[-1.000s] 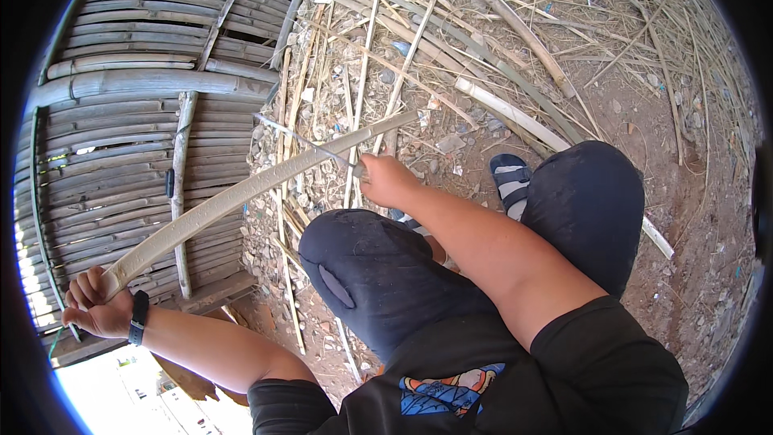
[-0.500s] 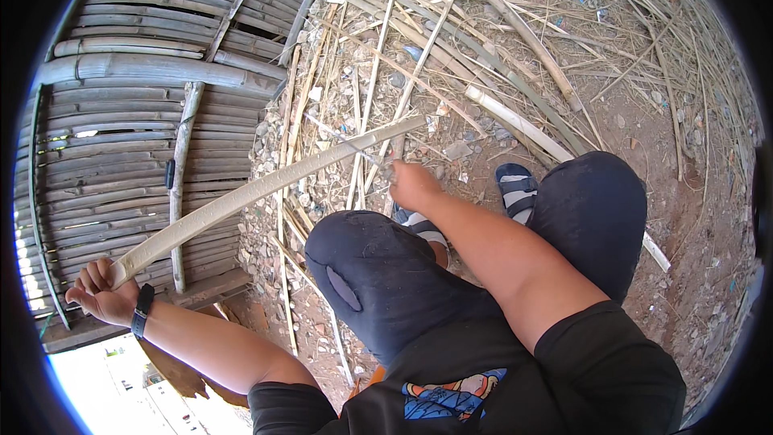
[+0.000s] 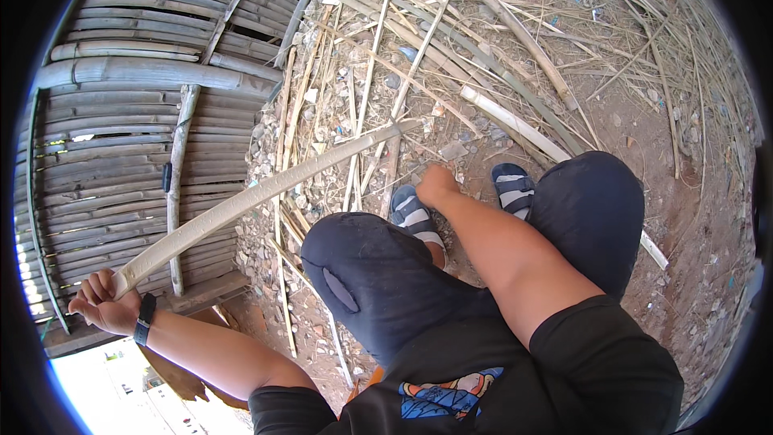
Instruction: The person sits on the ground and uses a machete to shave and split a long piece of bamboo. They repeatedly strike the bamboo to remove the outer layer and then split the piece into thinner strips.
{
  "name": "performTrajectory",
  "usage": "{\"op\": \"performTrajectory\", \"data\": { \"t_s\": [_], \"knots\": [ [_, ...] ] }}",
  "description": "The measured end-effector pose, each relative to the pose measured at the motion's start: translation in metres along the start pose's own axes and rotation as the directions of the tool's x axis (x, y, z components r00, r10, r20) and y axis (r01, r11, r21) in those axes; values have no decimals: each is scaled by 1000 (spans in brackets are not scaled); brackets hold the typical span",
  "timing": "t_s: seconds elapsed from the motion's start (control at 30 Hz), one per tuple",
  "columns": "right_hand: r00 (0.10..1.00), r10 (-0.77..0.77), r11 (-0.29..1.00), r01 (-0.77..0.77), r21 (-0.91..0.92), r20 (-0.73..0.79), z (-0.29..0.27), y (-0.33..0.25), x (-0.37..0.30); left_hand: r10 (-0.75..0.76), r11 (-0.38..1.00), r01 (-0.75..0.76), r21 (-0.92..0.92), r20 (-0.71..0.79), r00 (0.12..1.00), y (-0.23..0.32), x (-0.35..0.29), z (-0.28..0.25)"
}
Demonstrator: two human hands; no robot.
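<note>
While the left hand [image 3: 106,304], at the lower left of the frame, is closed around the near end of a long, pale bamboo strip [image 3: 258,192], the right hand [image 3: 437,185], just right of centre, is curled; whether anything lies in its grip cannot be told. The bamboo strip runs obliquely from the lower left to the centre of the frame, its narrowed tip lying above and to the left of the right hand. A dark wristband [image 3: 143,320] encircles the left wrist. Dark trousers [image 3: 370,262] cover two bent knees, the left one torn; strapped grey-and-black sandals [image 3: 513,184] rest on the soil. At lower centre, a black T-shirt [image 3: 535,391] bears a printed picture [image 3: 452,393] in blue, orange and white; any lettering within it is too small to read. Farther out, a slatted bamboo wall [image 3: 105,165] fills the upper left, while narrow split strips [image 3: 423,52] and a round pole [image 3: 525,39] lie on littered ground [image 3: 684,225] across the top and upper right.
</note>
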State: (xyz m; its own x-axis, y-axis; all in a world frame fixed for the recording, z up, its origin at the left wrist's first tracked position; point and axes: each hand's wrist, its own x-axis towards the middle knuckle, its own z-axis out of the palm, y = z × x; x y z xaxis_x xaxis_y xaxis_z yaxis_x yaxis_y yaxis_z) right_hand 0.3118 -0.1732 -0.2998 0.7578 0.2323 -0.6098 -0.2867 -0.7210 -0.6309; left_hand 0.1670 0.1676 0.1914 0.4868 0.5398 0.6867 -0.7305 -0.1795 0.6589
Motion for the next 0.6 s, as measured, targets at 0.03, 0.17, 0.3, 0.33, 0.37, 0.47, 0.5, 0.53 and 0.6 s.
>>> {"op": "performTrajectory", "data": {
  "t_s": [0.03, 0.17, 0.3, 0.33, 0.37, 0.47, 0.5, 0.53, 0.6],
  "knots": [
    [998, 5, 999, -2, 48, -69, 11, -8, -6, -5, 1000, 6, -27, 18, 1000, 4, 1, -4],
    [928, -360, 930, 365, 46, -94, -11, -62, -37, 25, 998, -24, -50, 26, 999, 33, -27, 21],
    [752, -637, 767, 639, -51, -166, -41, -88, -52, 57, 960, 2, -280, 203, 978, 126, -49, -4],
    [705, -669, 736, 673, -77, -235, -45, -87, -51, 140, 963, -90, -255, 184, 973, 146, -58, -8],
    [643, -702, 696, 710, -106, -306, -49, -81, -48, 217, 943, -164, -290, 163, 962, 172, -59, -34],
    [531, -740, 643, 738, -203, -413, -69, -82, -51, 315, 912, -266, -313, 117, 942, 223, -92, -68],
    [506, -753, 626, 748, -221, -420, -75, -90, -59, 351, 902, -308, -302, 98, 931, 230, -103, -73],
    [483, -764, 610, 756, -237, -428, -83, -98, -69, 383, 891, -346, -295, 79, 920, 235, -112, -78],
    [356, -851, 478, 831, -285, -387, -98, -122, -94, 432, 865, -401, -300, 42, 901, 238, -129, -88]
  ]
}}
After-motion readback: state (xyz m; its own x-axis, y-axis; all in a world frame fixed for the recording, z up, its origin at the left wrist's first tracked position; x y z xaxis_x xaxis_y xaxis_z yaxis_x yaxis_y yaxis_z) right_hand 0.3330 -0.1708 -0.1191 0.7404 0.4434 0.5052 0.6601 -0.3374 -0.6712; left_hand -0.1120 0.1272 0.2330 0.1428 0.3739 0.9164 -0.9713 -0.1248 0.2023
